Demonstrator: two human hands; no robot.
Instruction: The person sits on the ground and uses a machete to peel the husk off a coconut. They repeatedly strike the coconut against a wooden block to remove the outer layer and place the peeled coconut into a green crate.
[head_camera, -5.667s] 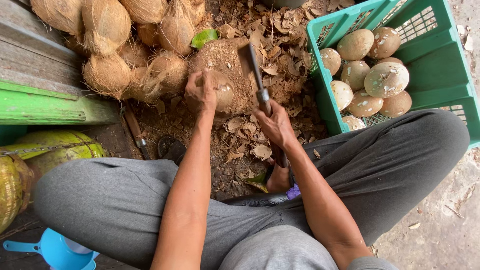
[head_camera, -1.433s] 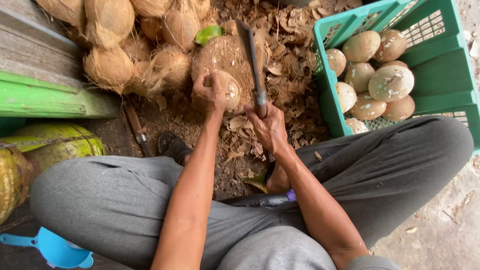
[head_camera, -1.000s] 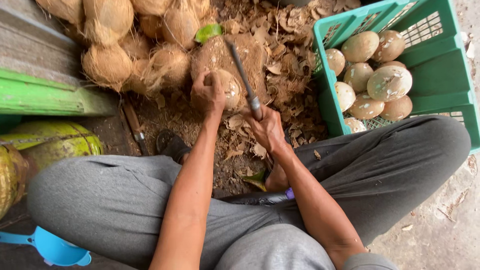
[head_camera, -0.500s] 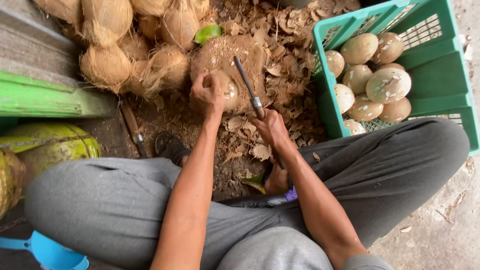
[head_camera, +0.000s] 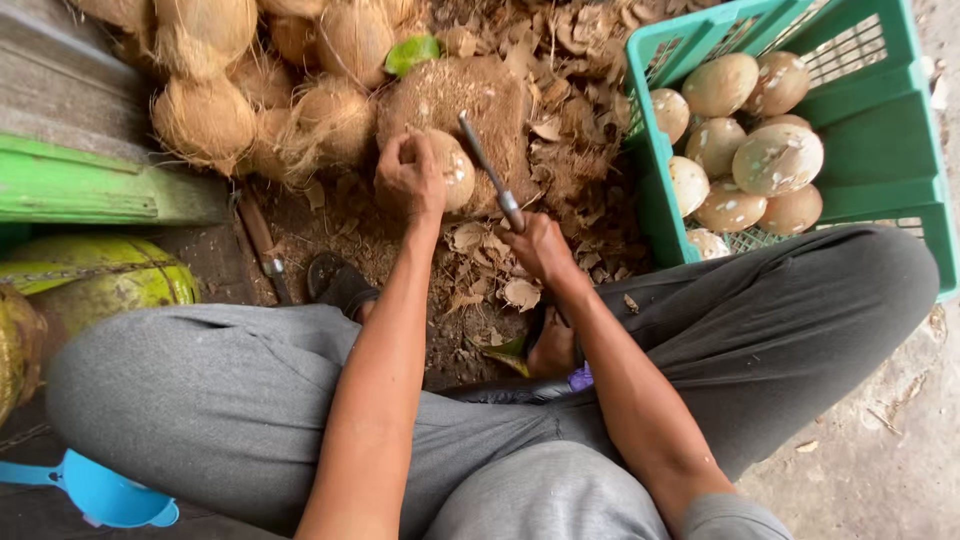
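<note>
My left hand (head_camera: 408, 172) grips a partly peeled coconut (head_camera: 450, 168) and steadies it on a brown wooden chopping block (head_camera: 470, 100). My right hand (head_camera: 541, 246) is shut on the handle of a cleaver-like knife (head_camera: 484, 165). Its blade points up and left, and its tip rests against the right side of the coconut. I sit cross-legged in grey trousers, with both forearms reaching forward between my knees.
A green plastic crate (head_camera: 880, 150) on the right holds several peeled pale coconuts (head_camera: 776, 158). Husked brown coconuts (head_camera: 205, 120) are piled at the upper left. Shell chips (head_camera: 590, 60) litter the ground. A green board (head_camera: 90, 185), a second knife (head_camera: 262, 240) and a blue scoop (head_camera: 95, 490) lie left.
The knife was raised above the block and has come down onto the coconut's right side. My left hand has kept hold of the coconut on the block.
</note>
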